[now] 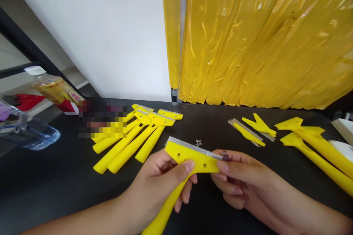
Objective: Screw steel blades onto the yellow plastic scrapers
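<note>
A yellow scraper (190, 156) with a metal blade along its top edge is held up near the middle, its handle slanting down to the left. My left hand (165, 176) grips it where head and handle meet, thumb on the front. At the right end of the head, my right hand (237, 178) pinches the corner by the blade. Small screws (198, 142) lie on the black table (82, 198) just beyond the head. Several yellow scrapers with blades (162, 119) are fanned out to the left. Loose yellow head plates and blades (249, 134) lie to the right.
More yellow handles (317, 147) lie at the right edge, near a white object (342, 149). A drink bottle (56, 90) and a clear plastic container (30, 132) are at the left. Behind the table stand a white panel (124, 33) and yellow plastic sheeting (248, 44).
</note>
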`<state>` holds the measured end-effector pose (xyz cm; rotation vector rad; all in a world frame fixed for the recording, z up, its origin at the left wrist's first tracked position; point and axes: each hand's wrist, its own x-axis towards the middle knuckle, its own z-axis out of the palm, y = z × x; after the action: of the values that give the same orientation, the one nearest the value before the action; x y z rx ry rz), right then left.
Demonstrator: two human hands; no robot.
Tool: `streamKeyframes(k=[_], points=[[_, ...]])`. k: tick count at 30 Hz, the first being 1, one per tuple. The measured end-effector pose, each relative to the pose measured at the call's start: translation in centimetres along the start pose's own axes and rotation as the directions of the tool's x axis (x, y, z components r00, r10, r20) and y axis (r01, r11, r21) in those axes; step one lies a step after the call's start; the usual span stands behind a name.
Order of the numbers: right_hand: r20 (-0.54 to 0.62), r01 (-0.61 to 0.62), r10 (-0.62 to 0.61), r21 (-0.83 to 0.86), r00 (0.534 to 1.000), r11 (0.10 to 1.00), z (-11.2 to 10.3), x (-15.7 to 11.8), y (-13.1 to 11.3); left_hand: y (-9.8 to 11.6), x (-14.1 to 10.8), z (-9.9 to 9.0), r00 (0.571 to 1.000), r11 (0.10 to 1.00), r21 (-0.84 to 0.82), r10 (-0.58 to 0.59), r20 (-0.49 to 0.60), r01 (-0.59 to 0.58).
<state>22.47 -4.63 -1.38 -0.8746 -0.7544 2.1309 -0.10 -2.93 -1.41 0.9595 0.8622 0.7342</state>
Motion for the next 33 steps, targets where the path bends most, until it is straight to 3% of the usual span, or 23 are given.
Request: streamKeyframes(k=[6,21,28,33], points=[[-0.034,0.040,-0.047,-0.196,0.998,0.980,0.3,-0.1,-0.4,-0.3,-0.1,-0.1,1.000,0.999,0.036,-0.024,0.007,0.024],[-0.054,0.031,-0.043,-0.207,0.998,0.978,-0.4,0.5,0.0,-0.5,0.1,0.4,0.997,0.991,0.118,-0.055,-0.050,0.061],[-0.130,0.042,-0.132,-0.538,0.983,0.842,-0.3,0.7,-0.8,-1.1,0.1,0.0,0.996,0.991,0.111,-0.074,-0.048,0.079],[-0.124,0.046,-0.141,-0.571,0.982,0.820,-0.2,0.6,-0.9,-0.8,0.1,0.1,0.992,0.988,0.095,-0.116,-0.040,0.120]])
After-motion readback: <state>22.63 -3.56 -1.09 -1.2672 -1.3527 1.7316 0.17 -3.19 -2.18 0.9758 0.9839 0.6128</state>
